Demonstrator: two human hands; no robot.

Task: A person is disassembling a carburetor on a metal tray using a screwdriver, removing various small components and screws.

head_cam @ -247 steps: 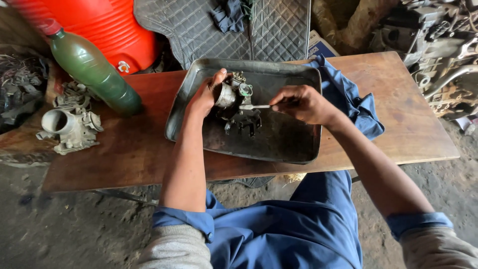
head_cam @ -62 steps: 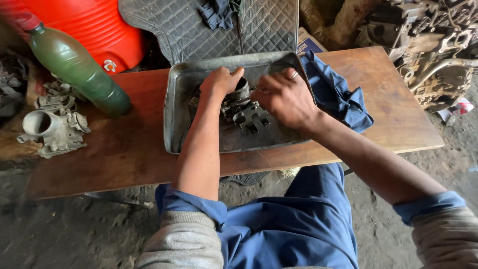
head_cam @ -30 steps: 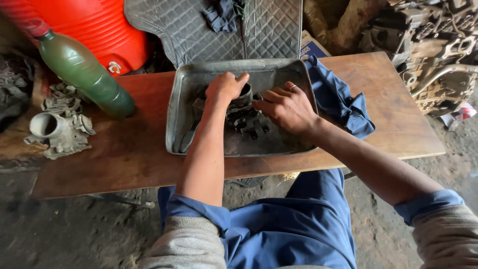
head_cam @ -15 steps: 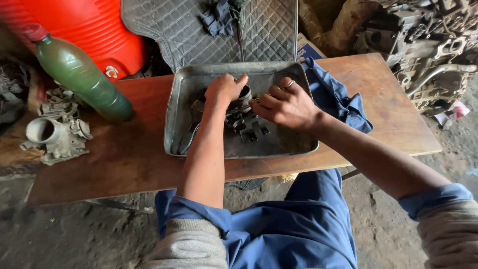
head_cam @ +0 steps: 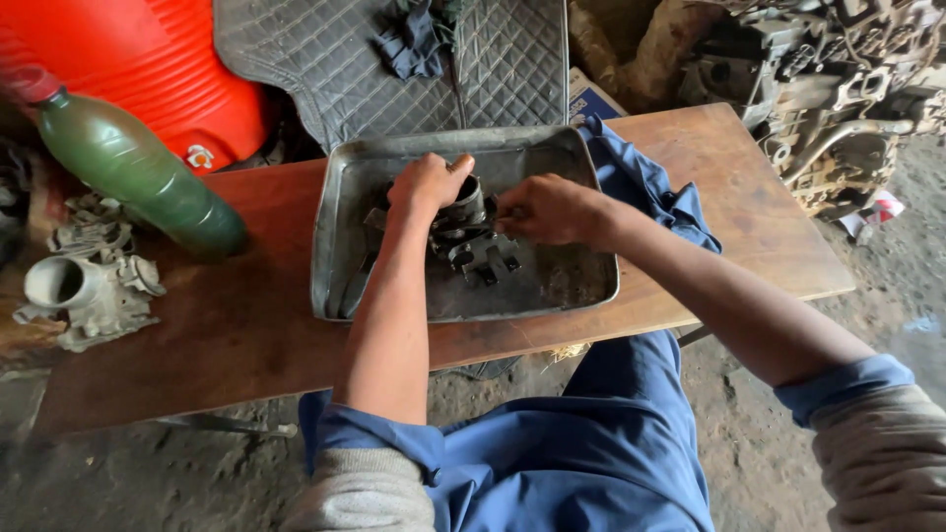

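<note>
While the dirty grey metal engine part (head_cam: 471,236) is sitting near the middle of the dented grey metal tray (head_cam: 345,197) on the brown wooden bench (head_cam: 246,325), both hands are gripping it. The left hand (head_cam: 426,184) is curling over its round top opening from the left. The right hand (head_cam: 547,210) is pinching its right side. The part is lying right between them, so neither hand is nearer. Its flat arms are pointing toward the person.

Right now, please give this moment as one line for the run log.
left hand: grips metal carburetor part | right hand: touches same part | part: in metal tray | tray: on wooden table | green bottle: left of tray
</note>
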